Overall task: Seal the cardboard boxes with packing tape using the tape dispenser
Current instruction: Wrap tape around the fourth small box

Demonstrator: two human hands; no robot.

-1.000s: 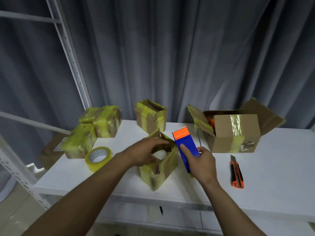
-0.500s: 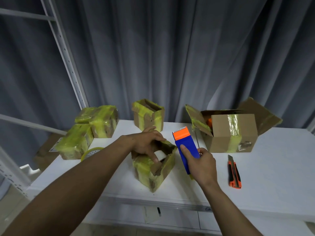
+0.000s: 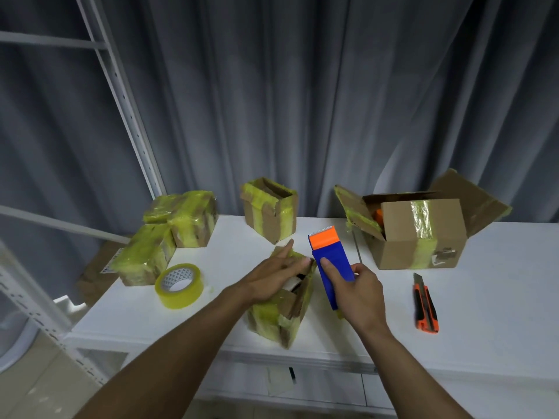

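Note:
A small cardboard box (image 3: pixel 279 317) wrapped in yellow tape sits near the front edge of the white table (image 3: pixel 499 297). My left hand (image 3: pixel 272 278) lies flat on its top flaps with straight fingers, pressing them down. My right hand (image 3: pixel 358 293) grips a blue tape dispenser (image 3: pixel 329 264) with an orange toothed end, held upright just right of the box. A roll of yellowish packing tape (image 3: pixel 178 285) lies on the table to the left.
Two taped boxes (image 3: pixel 169 234) stand at the back left, another small open box (image 3: pixel 270 211) at the back middle, and a larger open box (image 3: pixel 420 234) at the back right. An orange utility knife (image 3: pixel 426 303) lies right of my right hand. A white shelf frame (image 3: pixel 127 116) rises on the left.
My left hand went from curled around the box's open top to lying flat on the flaps, pushing them down. The dispenser stayed in my right hand beside the box.

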